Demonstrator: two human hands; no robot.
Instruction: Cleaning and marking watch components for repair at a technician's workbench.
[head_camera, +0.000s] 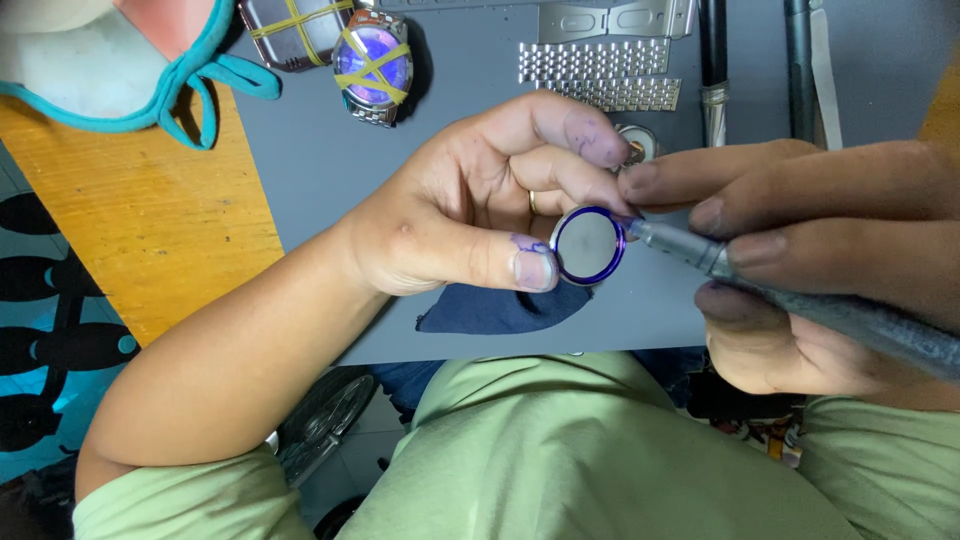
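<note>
Head view: left hand (480, 205) pinches a round blue-rimmed watch crystal (588, 245) between thumb and fingers, above the grey bench (320, 150) — right hand (800, 250) grips a grey pen-like tool (800, 300), its tip touching the crystal's rim. A wristwatch (373, 65) taped with yellow strips lies beyond.

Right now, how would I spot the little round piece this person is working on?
Find the grey mat, then the left hand above it. Pinched at its fingertips is a small round disc, touched by a grey pen. Unlike the taped watch, it has a blue-inked rim and no strap.
</note>
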